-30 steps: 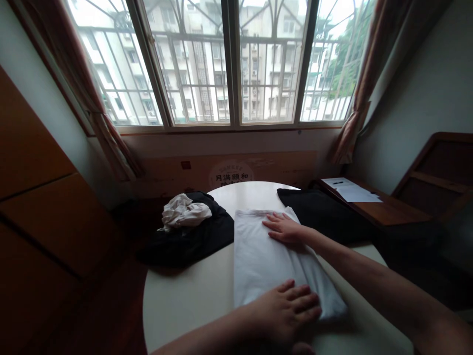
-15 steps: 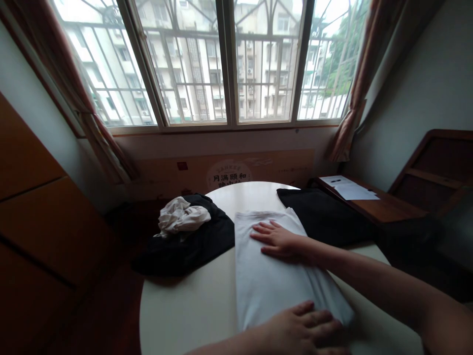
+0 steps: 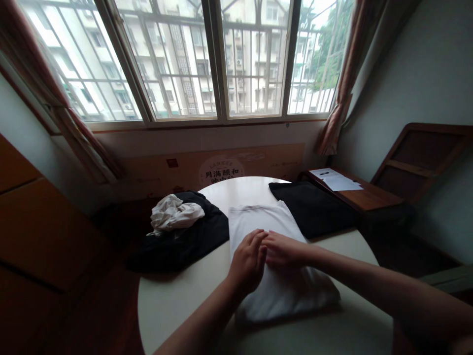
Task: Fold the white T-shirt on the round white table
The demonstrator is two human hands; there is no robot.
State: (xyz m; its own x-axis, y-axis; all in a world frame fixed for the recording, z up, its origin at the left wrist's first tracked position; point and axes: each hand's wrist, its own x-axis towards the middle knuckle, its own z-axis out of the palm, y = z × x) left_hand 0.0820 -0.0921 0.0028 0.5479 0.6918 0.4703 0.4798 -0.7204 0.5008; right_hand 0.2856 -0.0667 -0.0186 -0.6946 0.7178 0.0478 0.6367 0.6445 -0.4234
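A folded white cloth (image 3: 258,217), probably a garment, lies lengthwise on the round white table (image 3: 177,305). My right hand (image 3: 286,249) rests on its middle with the fingers stretched to the left. Touching it from the left, my left hand (image 3: 248,261) is raised on its edge with the fingers extended forward and the thumb toward the right hand. The fingertips of both hands overlap, so some are hidden. Toward me, the cloth's near end looks puffed and wrinkled, with a shadow beneath.
A black cloth (image 3: 210,231) with a crumpled off-white cloth (image 3: 177,214) on top hangs over the table's left edge. At the right lies a flat black cloth (image 3: 314,207). Beyond stand a wooden side table (image 3: 377,197) with papers (image 3: 338,181) and a barred window (image 3: 254,74).
My left hand has moved forward from the cloth's near end to meet my right hand at the middle. The near end now looks puffier. The whole view has shifted slightly.
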